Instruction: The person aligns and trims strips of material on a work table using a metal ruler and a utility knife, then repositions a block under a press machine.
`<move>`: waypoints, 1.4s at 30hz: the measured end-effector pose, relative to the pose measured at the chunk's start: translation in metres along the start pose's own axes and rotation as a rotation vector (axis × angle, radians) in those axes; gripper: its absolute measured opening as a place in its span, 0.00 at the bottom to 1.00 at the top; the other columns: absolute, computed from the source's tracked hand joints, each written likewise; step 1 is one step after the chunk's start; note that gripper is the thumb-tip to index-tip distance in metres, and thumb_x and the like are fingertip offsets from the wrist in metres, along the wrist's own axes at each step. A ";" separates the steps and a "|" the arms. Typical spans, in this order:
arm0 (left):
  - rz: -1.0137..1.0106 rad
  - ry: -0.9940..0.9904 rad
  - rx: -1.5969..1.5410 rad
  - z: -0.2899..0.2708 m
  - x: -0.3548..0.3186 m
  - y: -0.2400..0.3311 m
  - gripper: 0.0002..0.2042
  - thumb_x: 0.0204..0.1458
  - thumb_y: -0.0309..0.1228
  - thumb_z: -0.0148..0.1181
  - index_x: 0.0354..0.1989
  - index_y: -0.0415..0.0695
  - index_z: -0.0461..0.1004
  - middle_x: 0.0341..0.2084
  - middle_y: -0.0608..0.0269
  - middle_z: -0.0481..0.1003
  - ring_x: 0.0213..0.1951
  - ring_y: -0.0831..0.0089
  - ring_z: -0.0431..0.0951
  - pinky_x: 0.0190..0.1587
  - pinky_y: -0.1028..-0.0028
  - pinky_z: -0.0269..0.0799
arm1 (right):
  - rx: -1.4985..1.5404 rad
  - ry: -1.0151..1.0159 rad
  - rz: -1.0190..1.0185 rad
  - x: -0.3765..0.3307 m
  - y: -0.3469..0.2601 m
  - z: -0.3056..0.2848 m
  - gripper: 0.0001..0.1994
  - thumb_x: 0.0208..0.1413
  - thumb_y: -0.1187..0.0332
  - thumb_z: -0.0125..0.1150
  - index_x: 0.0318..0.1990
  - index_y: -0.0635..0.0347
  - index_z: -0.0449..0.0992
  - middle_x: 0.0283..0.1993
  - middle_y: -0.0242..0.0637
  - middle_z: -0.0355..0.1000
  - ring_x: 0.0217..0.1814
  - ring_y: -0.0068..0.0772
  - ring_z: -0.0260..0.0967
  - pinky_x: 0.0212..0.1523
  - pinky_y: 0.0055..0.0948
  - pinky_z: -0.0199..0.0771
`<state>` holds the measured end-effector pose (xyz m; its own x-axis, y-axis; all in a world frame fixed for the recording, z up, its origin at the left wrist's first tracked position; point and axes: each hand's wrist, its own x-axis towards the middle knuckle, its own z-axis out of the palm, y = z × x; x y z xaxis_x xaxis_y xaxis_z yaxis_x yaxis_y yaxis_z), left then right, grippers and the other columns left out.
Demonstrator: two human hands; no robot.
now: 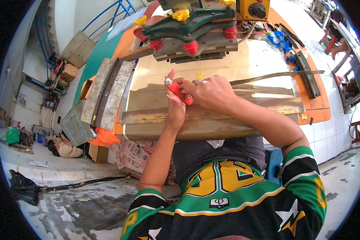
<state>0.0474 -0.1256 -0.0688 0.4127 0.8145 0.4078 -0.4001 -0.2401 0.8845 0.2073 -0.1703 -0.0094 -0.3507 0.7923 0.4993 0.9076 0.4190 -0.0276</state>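
At frame centre, above the counter (316, 105), the left hand (175, 105) and right hand (210, 93) both pinch a small red tool (180, 93), seemingly light, rigid plastic, best gripped along its body.

The small red plastic object (181, 93) is mostly covered by the right hand (212, 93) and left hand (175, 105) — its shape cannot be told. The green metal press (188, 25) is cut off by the top edge — its upper part unseen.

Workshop: clamp machine (192, 28), cluttered orange workbench (316, 105).
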 end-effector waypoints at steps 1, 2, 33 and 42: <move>0.004 0.028 -0.039 0.001 0.000 0.000 0.49 0.54 0.70 0.47 0.77 0.51 0.43 0.53 0.73 0.68 0.49 0.79 0.68 0.52 0.72 0.66 | -0.027 -0.039 0.009 0.000 -0.001 -0.001 0.16 0.59 0.63 0.56 0.53 0.52 0.74 0.29 0.33 0.78 0.21 0.37 0.77 0.17 0.37 0.71; 0.003 0.028 -0.040 0.000 0.001 0.001 0.49 0.54 0.70 0.47 0.77 0.51 0.43 0.53 0.73 0.68 0.49 0.79 0.68 0.52 0.72 0.66 | -0.026 -0.040 0.010 0.001 -0.001 0.000 0.16 0.59 0.63 0.56 0.53 0.52 0.74 0.29 0.33 0.78 0.21 0.37 0.77 0.17 0.37 0.71; -0.006 0.123 -0.333 -0.019 0.001 0.014 0.26 0.68 0.60 0.35 0.35 0.47 0.62 0.24 0.71 0.59 0.26 0.78 0.59 0.33 0.77 0.58 | 0.101 -0.324 -0.050 0.002 0.005 -0.002 0.18 0.63 0.50 0.57 0.38 0.57 0.79 0.25 0.44 0.78 0.29 0.47 0.81 0.29 0.44 0.81; 0.021 0.122 -0.255 -0.020 0.001 0.013 0.27 0.68 0.60 0.36 0.34 0.46 0.62 0.24 0.70 0.60 0.26 0.78 0.59 0.32 0.76 0.58 | 0.106 -0.363 -0.052 0.001 0.006 0.002 0.20 0.64 0.48 0.56 0.36 0.56 0.80 0.25 0.43 0.79 0.30 0.48 0.81 0.31 0.45 0.81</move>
<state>0.0259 -0.1175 -0.0616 0.3065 0.8722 0.3812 -0.6068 -0.1296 0.7843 0.2120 -0.1663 -0.0109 -0.4721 0.8661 0.1641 0.8639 0.4916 -0.1093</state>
